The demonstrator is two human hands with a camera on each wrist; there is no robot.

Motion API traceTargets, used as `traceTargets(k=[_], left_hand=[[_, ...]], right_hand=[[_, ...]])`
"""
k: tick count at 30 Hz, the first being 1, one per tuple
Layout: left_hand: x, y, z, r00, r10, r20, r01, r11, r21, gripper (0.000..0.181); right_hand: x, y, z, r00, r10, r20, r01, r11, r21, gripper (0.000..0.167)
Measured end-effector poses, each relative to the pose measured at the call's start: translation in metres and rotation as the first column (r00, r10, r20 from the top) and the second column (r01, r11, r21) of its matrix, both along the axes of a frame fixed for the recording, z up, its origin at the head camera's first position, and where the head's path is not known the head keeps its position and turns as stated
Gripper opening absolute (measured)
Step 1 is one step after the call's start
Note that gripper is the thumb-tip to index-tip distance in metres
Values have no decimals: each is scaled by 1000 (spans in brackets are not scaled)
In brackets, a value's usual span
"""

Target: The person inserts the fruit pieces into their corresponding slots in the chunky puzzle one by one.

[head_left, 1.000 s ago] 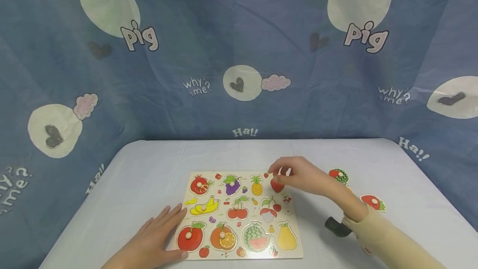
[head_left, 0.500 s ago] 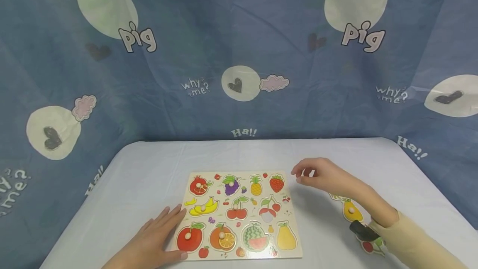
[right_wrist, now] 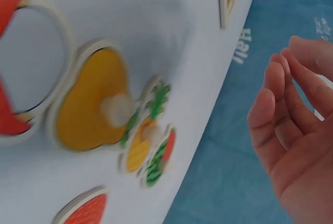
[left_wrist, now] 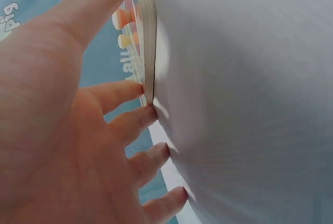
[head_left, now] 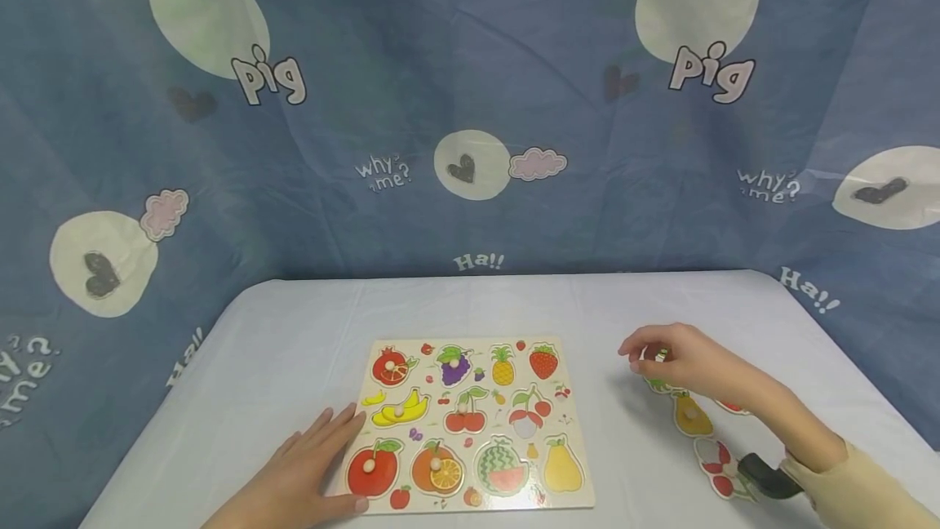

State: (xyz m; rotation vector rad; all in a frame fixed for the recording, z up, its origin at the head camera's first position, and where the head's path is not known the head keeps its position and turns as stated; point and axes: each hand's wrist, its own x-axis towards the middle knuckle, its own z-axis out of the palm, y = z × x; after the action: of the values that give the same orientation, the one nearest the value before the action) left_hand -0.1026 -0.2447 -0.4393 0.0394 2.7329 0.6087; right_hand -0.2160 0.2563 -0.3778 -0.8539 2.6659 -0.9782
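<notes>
A wooden fruit puzzle board lies in the middle of the white table. My left hand rests along its left edge with fingers spread, the thumb at the near corner; the left wrist view shows fingertips touching the board's side. My right hand hovers right of the board, fingers loosely bent and holding nothing. Under and near it lie loose knobbed pieces: a pear, a pineapple, a watermelon and a strawberry. The right hand partly covers these in the head view.
Nearer the front lies a red-and-white fruit piece, partly hidden by the dark wrist strap. Knobbed pieces such as the apple and orange sit in the board. A blue printed cloth hangs behind the table.
My right hand has moved right, from over the strawberry picture at the board's top right corner to above the loose pieces. The left hand and board have stayed in place.
</notes>
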Motion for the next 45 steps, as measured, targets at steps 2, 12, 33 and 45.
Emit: traceTargets(k=[2,12,33,45], left_hand=[[0,0,0,1000,1,1,-1,1000,1,111],[0,0,-1,1000,1,3,-1,1000,-5,112],[0,0,0,1000,5,4,-5,1000,-9,112],[0,0,1,1000,0,-9,0,1000,-11,112]], right_hand=[[2,6,-2,1000,14,-15,-14,1000,-9,17],[7,34,-13,998,-67,-11,67,998,17,15],[-2,60,-34,997,-73,40,73,997,14,14],[-5,60,-40,998,-51,40,51,999,13,15]])
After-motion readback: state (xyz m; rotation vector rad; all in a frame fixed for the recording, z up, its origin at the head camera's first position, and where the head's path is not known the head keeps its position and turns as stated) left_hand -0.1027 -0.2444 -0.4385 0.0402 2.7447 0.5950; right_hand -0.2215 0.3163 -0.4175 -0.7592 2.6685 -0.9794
